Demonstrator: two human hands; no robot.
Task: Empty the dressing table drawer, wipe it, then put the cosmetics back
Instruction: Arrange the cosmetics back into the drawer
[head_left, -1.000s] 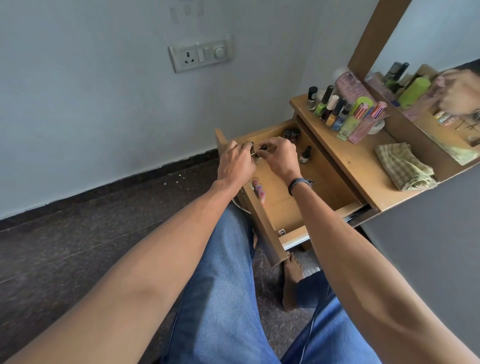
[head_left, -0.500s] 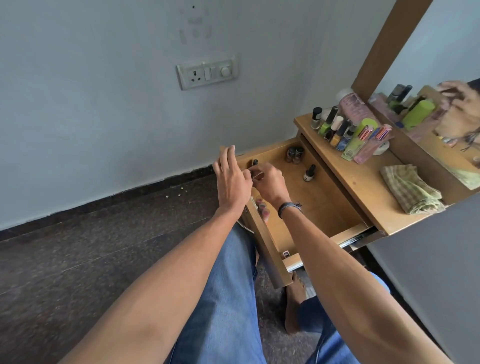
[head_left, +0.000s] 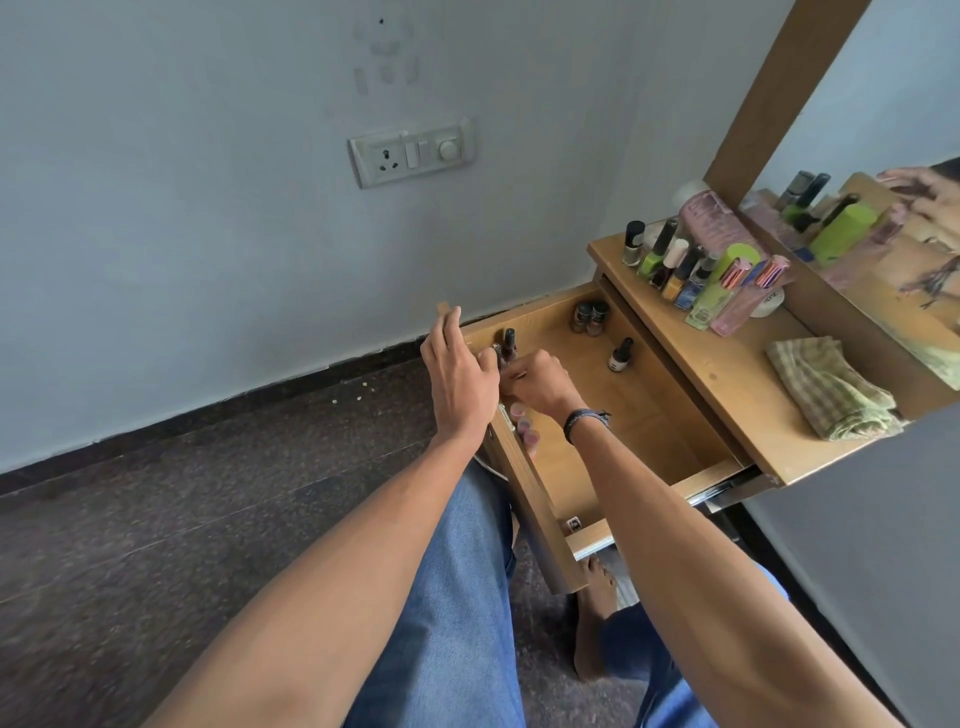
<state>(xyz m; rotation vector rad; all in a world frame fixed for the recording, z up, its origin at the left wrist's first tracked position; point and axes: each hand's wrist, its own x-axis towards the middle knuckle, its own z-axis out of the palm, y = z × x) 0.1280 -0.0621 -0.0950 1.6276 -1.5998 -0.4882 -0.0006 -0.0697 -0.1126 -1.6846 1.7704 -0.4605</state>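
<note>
Lap: blue jeans (head_left: 457, 597) and a bare foot (head_left: 597, 597) sit close under the open drawer (head_left: 530, 499), which is pulled well out over the knees.
Left hand: the left hand (head_left: 460, 379) stands at the drawer's near-left corner with its fingers straight and spread upward. The thumb is just beside the dark bottles (head_left: 506, 345), and I cannot tell whether it touches them.
Right hand: the right hand (head_left: 540, 382) is curled tight, apparently pinching those dark bottles low down. Its palm hides the grip itself.
Under the wrist: a few pink-capped pieces (head_left: 524, 428) lie against the inside of the drawer front.
Drawer floor: one nail-polish bottle (head_left: 621, 354) stands alone, and two small jars (head_left: 589, 317) stand together in the far corner.
Tabletop: the tabletop (head_left: 727, 374) carries a packed row of cosmetics (head_left: 696, 275), with a folded green cloth (head_left: 831, 389) lying well apart from the row.
Beyond: a mirror (head_left: 883, 130) stands behind the tabletop, and there is a wall socket (head_left: 410, 153).
Stage: most items are up top and few are inside — emptying or refilling, I cannot say which.
Risk: several slim bottles in one pinch could slip and roll or crack. A wrist swinging toward the crowded row could topple it like dominoes — glass near the edge, above a hard floor.
</note>
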